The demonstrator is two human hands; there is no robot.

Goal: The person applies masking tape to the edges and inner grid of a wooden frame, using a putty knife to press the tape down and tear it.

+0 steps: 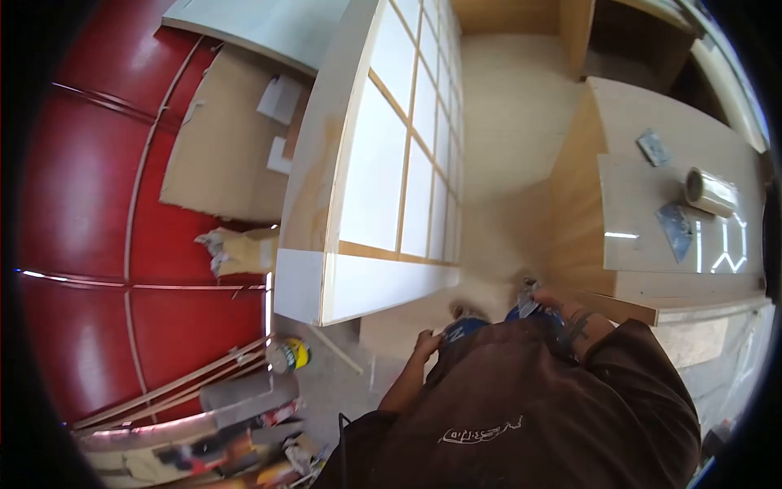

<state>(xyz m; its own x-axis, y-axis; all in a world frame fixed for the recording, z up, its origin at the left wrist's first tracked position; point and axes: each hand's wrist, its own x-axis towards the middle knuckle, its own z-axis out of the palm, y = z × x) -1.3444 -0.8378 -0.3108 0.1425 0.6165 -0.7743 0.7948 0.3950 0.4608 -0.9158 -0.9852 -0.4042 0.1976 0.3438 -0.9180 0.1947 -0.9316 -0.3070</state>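
Observation:
My right hand [549,299] is in front of my right thigh. Its fingers are closed round a small grey flat-bladed tool [528,306], partly hidden and too small to name surely. Beside my left thigh hangs my left hand [427,342], its fingers loosely bent and nothing visible in them. It is nearest to the low end of a long wooden-edged panel structure [391,283] with white rectangles set between wooden strips. That structure stands ahead of me to the left and touches neither hand.
On the right, a pale wooden cabinet [623,285] bears a clear film roll [710,192] and two flat grey plates [654,147]. Cardboard [224,138] lies over red panels [77,179] at left. A yellow-and-black can [290,355] and long wooden strips [187,381] are lower left.

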